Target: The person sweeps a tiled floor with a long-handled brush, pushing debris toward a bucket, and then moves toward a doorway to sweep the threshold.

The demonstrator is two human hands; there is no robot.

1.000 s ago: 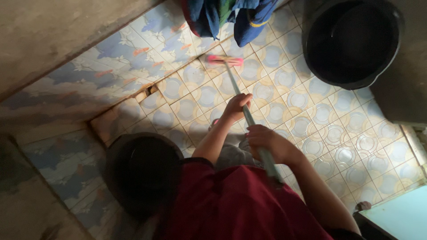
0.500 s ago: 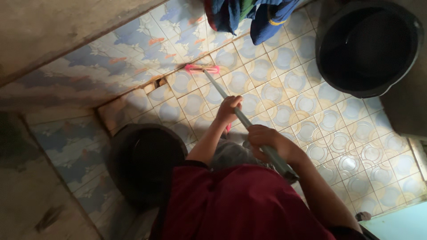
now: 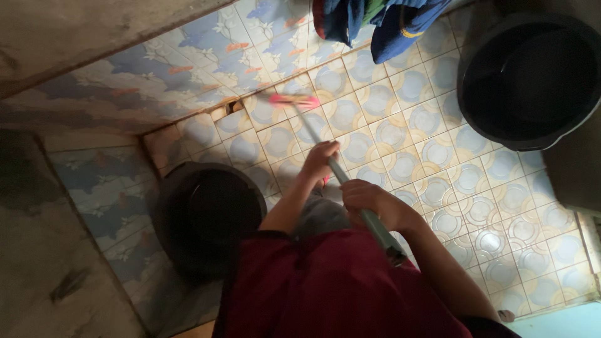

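Note:
I hold a long-handled floor brush with a grey-green handle (image 3: 339, 175) and a pink head (image 3: 294, 100). My left hand (image 3: 319, 161) grips the handle farther down, toward the head. My right hand (image 3: 369, 203) grips it near the top end, close to my red shirt. The pink head rests on the patterned floor tiles (image 3: 400, 134) near the foot of the tiled wall (image 3: 188, 69), beside a broken gap in the tiles (image 3: 231, 107).
A dark round bucket (image 3: 210, 213) stands at my left by the wall corner. A larger black tub (image 3: 532, 81) sits at the upper right. Blue cloth (image 3: 375, 22) hangs at the top. A dark block (image 3: 573, 169) lies at the right edge.
The pink brush head has slid left along the floor toward the wall's base. Both hands kept their grip on the handle, and the view shifted slightly.

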